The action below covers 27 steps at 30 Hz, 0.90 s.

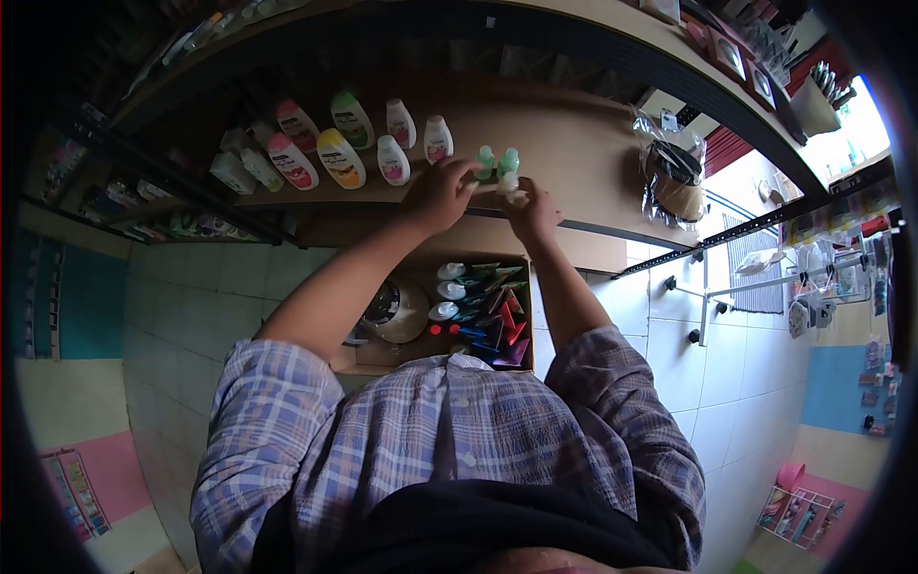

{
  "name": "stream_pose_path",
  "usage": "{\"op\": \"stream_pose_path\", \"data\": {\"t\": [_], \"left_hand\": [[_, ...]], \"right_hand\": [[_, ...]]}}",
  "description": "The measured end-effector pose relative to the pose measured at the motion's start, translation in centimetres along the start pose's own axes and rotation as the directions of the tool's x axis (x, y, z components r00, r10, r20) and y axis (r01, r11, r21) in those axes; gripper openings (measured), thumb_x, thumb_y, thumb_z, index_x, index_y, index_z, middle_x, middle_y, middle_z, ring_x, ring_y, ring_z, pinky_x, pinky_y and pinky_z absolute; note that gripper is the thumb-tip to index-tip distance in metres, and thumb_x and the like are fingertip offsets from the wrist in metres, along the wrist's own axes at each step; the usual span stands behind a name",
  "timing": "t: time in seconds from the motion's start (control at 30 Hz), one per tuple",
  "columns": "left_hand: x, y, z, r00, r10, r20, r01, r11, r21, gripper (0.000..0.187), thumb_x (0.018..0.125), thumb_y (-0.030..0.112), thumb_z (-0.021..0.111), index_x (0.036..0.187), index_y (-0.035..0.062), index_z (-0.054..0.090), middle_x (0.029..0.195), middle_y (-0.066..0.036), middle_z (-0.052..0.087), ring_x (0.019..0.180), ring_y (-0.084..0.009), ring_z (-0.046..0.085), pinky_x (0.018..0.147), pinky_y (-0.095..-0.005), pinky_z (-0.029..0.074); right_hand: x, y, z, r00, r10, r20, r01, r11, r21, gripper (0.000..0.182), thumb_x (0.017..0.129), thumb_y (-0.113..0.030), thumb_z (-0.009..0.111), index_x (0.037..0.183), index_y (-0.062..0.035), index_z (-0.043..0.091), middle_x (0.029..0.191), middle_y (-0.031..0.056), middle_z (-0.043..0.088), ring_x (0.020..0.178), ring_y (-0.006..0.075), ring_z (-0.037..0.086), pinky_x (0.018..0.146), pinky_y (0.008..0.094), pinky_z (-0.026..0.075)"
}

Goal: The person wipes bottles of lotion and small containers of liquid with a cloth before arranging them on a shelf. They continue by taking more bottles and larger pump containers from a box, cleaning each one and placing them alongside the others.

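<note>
While right fingers (532, 194) curl round pale bottle (508, 184) | left fingers (463, 169) part-bent beside green bottles (510, 160) | left hold unclear

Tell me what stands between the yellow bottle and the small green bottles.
Three white bottles, then the left hand, its fingers close to the green bottles. The head view shows this.

Pale tiled floor (669, 373), striped mat (753, 251)

Lane on the right of the shelf (583, 158)
Room runs between the small green bottles (510, 161) and the plastic-wrapped bundle (675, 172); larger bottles (341, 161) crowd the left, and the upper shelf (574, 36) bounds the far side.
</note>
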<state>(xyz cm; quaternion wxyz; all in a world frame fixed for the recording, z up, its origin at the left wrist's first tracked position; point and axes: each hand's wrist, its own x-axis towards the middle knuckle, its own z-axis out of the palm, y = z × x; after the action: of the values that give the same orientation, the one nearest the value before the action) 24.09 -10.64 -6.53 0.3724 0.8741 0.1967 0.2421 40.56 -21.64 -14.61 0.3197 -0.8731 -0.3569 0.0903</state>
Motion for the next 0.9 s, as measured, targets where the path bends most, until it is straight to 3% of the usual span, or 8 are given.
{"op": "stream_pose_path", "data": {"t": [0.07,0.23,0.5,0.6,0.67,0.7,0.87,0.9], "left_hand": [[-3.9,-1.4,-0.5,1.000,-0.006,0.019,0.006,1.000,-0.023,0.024,0.085,0.005,0.064,0.109,0.0044,0.061,0.109,-0.013,0.061,0.072,-0.0236,0.067,0.066,-0.0323,0.053],[-9.0,-5.4,0.7,0.990,-0.127,0.058,0.129,0.991,-0.032,0.023,0.084,0.005,0.065,0.106,0.0043,0.061,0.107,-0.014,0.061,0.068,-0.0200,0.066,0.065,-0.0301,0.053],[-1.7,-5.3,5.9,0.986,-0.104,-0.128,0.092,0.991,-0.095,0.044,0.081,0.011,0.070,0.120,0.0011,0.051,0.115,-0.018,0.059,0.081,-0.0271,0.068,0.076,-0.0358,0.053],[1.2,-7.1,8.7,0.944,-0.161,-0.289,0.198,0.975,0.103,0.057,0.080,0.018,0.074,0.129,0.0048,0.046,0.121,-0.018,0.058,0.081,-0.0245,0.068,0.080,-0.0361,0.053],[2.7,-6.5,8.8,0.933,-0.192,-0.303,0.271,0.931,0.245,0.060,0.078,0.025,0.077,0.128,0.0053,0.049,0.121,-0.017,0.059,0.097,-0.0288,0.066,0.087,-0.0380,0.051],[3.3,-6.5,8.8,0.932,-0.191,-0.307,0.271,0.931,0.244,0.060,0.078,0.025,0.077,0.128,0.0053,0.049,0.121,-0.017,0.059,0.097,-0.0288,0.066,0.087,-0.0380,0.051],[5.0,-9.6,9.5,0.954,-0.201,-0.223,0.214,0.976,0.036,0.054,0.079,0.017,0.076,0.127,0.0071,0.052,0.119,-0.016,0.062,0.105,-0.0312,0.063,0.083,-0.0390,0.054],[5.0,-8.8,8.9,0.927,-0.351,-0.132,0.333,0.932,-0.141,0.049,0.082,0.011,0.073,0.127,0.0099,0.053,0.117,-0.015,0.063,0.101,-0.0268,0.065,0.074,-0.0368,0.058]], "right_hand": [[0.6,1.4,-1.5,0.992,0.128,0.010,-0.128,0.991,-0.045,0.050,0.072,-0.047,0.075,0.117,-0.0258,0.063,0.107,0.0049,0.069,0.108,0.0258,0.061,0.096,0.0518,0.032],[3.6,4.9,-3.7,0.993,0.103,0.056,-0.103,0.995,-0.006,0.051,0.074,-0.047,0.074,0.119,-0.0264,0.062,0.101,-0.0001,0.071,0.098,0.0206,0.066,0.096,0.0485,0.035],[6.6,6.0,-1.7,0.987,0.016,0.159,-0.025,0.998,0.052,0.061,0.072,-0.048,0.076,0.127,-0.0289,0.057,0.118,-0.0063,0.067,0.104,0.0181,0.065,0.096,0.0479,0.036],[7.0,4.8,-2.0,0.980,-0.025,0.195,-0.004,0.989,0.151,0.073,0.067,-0.038,0.084,0.131,-0.0232,0.053,0.124,-0.0019,0.065,0.108,0.0196,0.063,0.096,0.0453,0.040],[8.5,5.8,-0.7,0.951,-0.305,0.061,0.232,0.827,0.512,0.083,0.060,-0.024,0.089,0.133,-0.0152,0.050,0.129,0.0045,0.061,0.111,0.0229,0.060,0.096,0.0400,0.045],[9.1,5.5,-0.9,0.949,-0.308,0.060,0.236,0.826,0.511,0.083,0.060,-0.024,0.089,0.133,-0.0152,0.050,0.129,0.0045,0.061,0.111,0.0229,0.060,0.096,0.0400,0.045],[11.7,3.3,-1.7,0.863,-0.423,0.275,0.263,0.842,0.470,0.074,0.065,-0.013,0.087,0.131,-0.0086,0.052,0.126,0.0073,0.062,0.116,0.0229,0.055,0.094,0.0363,0.048],[11.7,2.4,-1.9,0.870,-0.349,0.347,0.197,0.892,0.406,0.072,0.065,-0.010,0.086,0.129,-0.0081,0.054,0.124,0.0082,0.063,0.114,0.0226,0.057,0.092,0.0362,0.050]]}}
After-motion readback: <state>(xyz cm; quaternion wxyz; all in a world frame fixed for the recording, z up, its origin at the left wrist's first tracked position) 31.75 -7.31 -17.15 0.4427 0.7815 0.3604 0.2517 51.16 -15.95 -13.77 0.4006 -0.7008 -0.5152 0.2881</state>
